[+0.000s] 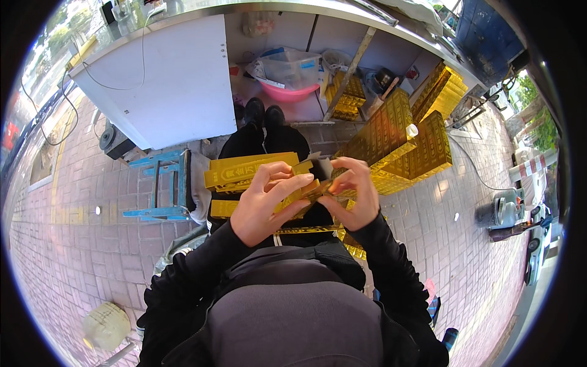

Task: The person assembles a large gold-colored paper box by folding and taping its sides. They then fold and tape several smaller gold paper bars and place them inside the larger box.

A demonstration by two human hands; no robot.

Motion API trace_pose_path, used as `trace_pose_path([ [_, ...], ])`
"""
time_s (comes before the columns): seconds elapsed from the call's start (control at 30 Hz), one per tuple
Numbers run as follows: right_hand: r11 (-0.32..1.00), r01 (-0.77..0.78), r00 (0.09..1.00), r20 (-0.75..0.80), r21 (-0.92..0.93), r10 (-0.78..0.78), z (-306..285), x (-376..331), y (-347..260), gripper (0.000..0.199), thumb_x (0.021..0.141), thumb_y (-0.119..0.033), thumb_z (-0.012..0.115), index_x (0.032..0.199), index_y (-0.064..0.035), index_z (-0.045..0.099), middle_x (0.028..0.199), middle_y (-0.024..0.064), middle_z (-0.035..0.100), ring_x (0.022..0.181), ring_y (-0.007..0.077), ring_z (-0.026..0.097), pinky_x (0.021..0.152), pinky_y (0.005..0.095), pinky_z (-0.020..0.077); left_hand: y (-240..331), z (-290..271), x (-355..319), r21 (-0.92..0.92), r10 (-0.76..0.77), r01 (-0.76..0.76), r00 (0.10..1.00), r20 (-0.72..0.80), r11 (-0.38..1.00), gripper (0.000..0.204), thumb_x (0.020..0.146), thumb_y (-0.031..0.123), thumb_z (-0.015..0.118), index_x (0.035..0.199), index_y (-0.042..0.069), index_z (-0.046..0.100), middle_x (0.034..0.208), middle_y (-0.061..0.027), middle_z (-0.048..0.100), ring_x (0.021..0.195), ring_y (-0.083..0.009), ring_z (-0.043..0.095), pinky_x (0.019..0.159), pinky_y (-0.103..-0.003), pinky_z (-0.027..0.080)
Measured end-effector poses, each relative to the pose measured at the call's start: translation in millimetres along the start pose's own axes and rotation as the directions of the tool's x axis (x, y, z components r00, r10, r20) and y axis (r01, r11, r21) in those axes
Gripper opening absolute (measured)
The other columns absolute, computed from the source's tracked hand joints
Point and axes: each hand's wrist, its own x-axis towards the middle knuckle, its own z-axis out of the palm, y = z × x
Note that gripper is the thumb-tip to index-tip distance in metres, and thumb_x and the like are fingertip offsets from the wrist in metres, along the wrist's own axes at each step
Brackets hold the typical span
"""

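Over my lap, both hands hold a gold cardboard box (302,167), its dark opening and raised flaps facing up. My left hand (264,199) grips the box's left side, thumb and fingers bent around it. On the other side, my right hand (353,191) pinches the box edge near the opening between thumb and fingers. Beneath my left hand, long gold cartons (247,170) lie across my thighs. Part of the held box is hidden behind my fingers.
Stacked gold cartons (382,131) stand at my right. A blue wooden stool (156,183) is on the left. Ahead, a white-panelled counter (165,79) shelters a pink basin (287,93) holding clear plastic containers. More gold boxes (347,95) sit beneath it.
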Motion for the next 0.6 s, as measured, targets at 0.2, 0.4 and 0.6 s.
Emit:
trace_pose_path([
  [0.2,0.826,0.414,0.880,-0.065,-0.383,-0.471,2.1,-1.0,-30.2,0.032,0.072,-0.005,0.084,0.101,-0.0098,0.072,0.120,0.0099,0.059,0.079,0.0201,0.061,0.064,0.0283,0.0526,5.0,-4.8,-0.1,-0.005,0.006,-0.006,0.999,0.046,1.000,0.045,0.082,0.015,0.082,0.122,0.012,0.064,0.121,-0.0122,0.049,0.104,-0.0276,0.067,0.087,-0.036,0.057],
  [0.4,0.802,0.418,0.894,0.038,-0.426,-0.446,0.9,3.7,-32.5,0.030,0.072,-0.003,0.081,0.100,-0.0114,0.073,0.124,0.0085,0.057,0.082,0.0217,0.059,0.068,0.0303,0.0521,17.1,-1.1,5.2,-0.065,0.025,-0.031,0.995,-0.100,0.997,0.038,0.080,0.012,0.082,0.113,0.008,0.064,0.135,-0.0149,0.053,0.113,-0.0320,0.062,0.093,-0.038,0.053],
  [0.6,0.914,0.338,0.939,0.019,-0.224,-0.343,-13.3,4.5,-37.2,0.026,0.083,-0.001,0.072,0.107,-0.0080,0.068,0.121,0.0083,0.057,0.084,0.0190,0.059,0.070,0.0290,0.0505,14.1,0.6,12.7,-0.021,0.208,-0.211,0.975,-0.076,0.977,0.028,0.078,0.009,0.082,0.102,0.008,0.067,0.123,-0.0094,0.066,0.113,-0.0295,0.062,0.093,-0.038,0.053],
])
